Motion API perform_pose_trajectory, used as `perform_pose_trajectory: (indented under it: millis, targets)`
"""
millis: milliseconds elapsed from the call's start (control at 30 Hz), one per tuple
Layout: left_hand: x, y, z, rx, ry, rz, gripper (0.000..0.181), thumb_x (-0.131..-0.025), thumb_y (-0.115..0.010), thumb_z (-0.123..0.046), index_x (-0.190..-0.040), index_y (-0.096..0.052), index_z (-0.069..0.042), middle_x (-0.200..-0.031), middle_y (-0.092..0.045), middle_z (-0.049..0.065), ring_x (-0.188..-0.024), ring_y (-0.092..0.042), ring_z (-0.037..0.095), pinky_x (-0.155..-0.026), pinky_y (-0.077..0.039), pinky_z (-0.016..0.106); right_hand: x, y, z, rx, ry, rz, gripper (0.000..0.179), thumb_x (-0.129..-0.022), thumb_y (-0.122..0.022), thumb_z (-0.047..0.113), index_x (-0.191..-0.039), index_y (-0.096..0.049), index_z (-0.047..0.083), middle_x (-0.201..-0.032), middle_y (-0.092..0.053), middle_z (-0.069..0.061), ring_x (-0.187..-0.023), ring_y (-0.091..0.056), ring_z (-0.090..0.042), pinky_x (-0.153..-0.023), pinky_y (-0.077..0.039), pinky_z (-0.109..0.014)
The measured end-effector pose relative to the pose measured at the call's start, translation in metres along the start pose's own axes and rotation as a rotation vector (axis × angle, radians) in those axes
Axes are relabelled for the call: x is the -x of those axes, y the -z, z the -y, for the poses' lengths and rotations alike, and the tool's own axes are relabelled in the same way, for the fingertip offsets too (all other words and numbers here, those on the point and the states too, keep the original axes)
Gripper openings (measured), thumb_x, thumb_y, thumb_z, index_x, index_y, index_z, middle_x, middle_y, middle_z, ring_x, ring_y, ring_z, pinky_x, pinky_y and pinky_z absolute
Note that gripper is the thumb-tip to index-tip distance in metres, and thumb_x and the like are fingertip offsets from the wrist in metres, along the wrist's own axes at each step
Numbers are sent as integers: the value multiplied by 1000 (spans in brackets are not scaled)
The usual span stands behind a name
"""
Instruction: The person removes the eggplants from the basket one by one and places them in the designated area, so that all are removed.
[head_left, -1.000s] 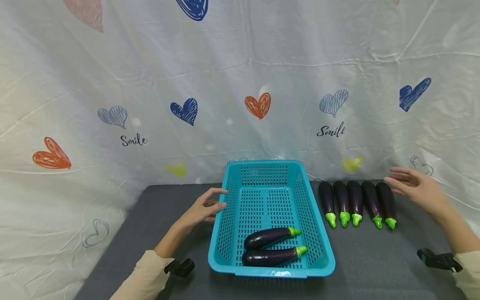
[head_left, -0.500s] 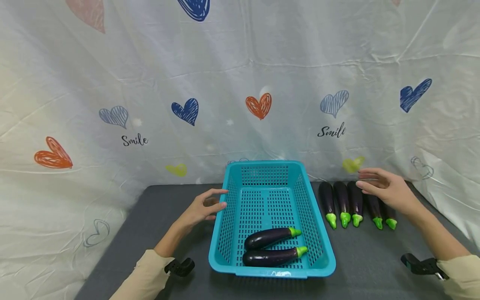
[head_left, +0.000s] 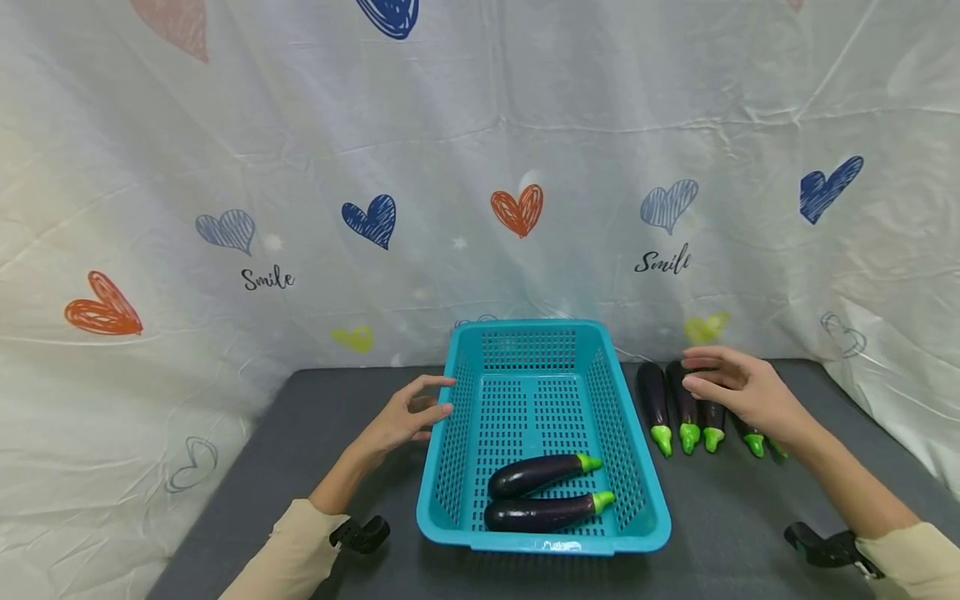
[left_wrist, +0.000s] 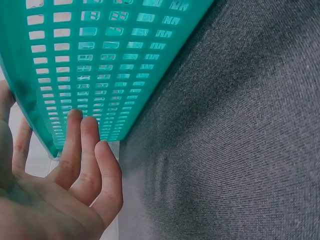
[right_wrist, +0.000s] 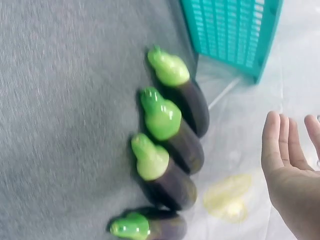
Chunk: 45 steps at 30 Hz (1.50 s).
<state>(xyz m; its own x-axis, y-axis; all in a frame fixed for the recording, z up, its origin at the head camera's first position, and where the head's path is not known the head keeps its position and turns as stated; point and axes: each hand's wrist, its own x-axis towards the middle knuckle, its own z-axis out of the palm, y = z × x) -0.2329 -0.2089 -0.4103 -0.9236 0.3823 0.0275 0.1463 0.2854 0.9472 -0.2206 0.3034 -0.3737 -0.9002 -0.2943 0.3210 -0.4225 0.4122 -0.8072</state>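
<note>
In the head view, a blue plastic basket (head_left: 556, 544) holds an upper eggplant (head_left: 536, 476) and a lower eggplant (head_left: 536, 514), lying side by side near its front. My left hand (head_left: 405, 417) holds the basket's left rim, thumb and index finger over the edge. Its other fingers (left_wrist: 90, 160) are outside the perforated wall in the left wrist view. My right hand (head_left: 742, 392), holding nothing, hovers with loosely bent fingers over the row of eggplants (head_left: 652, 400) right of the basket. It partly covers several of them. The right wrist view shows their green stem ends (right_wrist: 162, 120).
A dark grey cloth (head_left: 720, 533) covers the table. Behind it hangs a white curtain (head_left: 442, 275) printed with hearts. The basket's right wall stands close to the leftmost eggplant of the row.
My right hand has moved left over the eggplant row, from its right end toward the middle, and slightly lower in view. The left hand, basket and eggplants have stayed in place.
</note>
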Motion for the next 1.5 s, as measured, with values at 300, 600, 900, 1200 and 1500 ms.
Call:
perform_pose_trajectory:
  millis: [300, 600, 900, 1200, 1500]
  targets:
    - [0, -1, -1, -5, 1, -10, 50, -103, -65, -27, -150, -48, -20, -146, -48, 21, -131, -50, 37, -94, -50, 57, 3, -15, 11, -6, 12, 23, 45, -102, -66, 15, -143, -52, 1, -135, -56, -21, -111, -63, -5, -84, -55, -24]
    - [1, -4, -2, 3, 16, -15, 51, -102, -66, -30, -150, -48, -24, -144, -51, 19, -127, -54, 36, -95, -49, 58, 5, -32, 23, -68, 77, 50, 41, -100, -68, 6, -139, -56, 1, -132, -60, -15, -111, -65, -16, -85, -55, -26]
    - [1, -3, -1, -3, 13, -14, 51, -102, -66, -31, -150, -48, -24, -134, -58, 19, -122, -57, 35, -94, -50, 57, 6, -49, 36, -152, 112, 86, 40, -98, -69, 1, -136, -57, 0, -130, -60, -15, -112, -64, -23, -85, -56, -30]
    - [0, -4, -1, 14, 22, -12, 52, -102, -67, -31, -150, -48, -24, -133, -59, 18, -118, -60, 35, -91, -52, 55, 3, -60, 41, -218, 121, 140, 41, -97, -67, -2, -136, -54, -7, -130, -55, -30, -113, -62, -27, -88, -55, -32]
    - [0, -4, -2, 15, 20, -13, 52, -102, -66, -31, -150, -47, -24, -131, -60, 18, -117, -61, 35, -91, -52, 55, -7, -74, 51, -199, 120, 187, 41, -96, -71, 3, -135, -59, 3, -132, -59, -14, -115, -62, -30, -89, -55, -36]
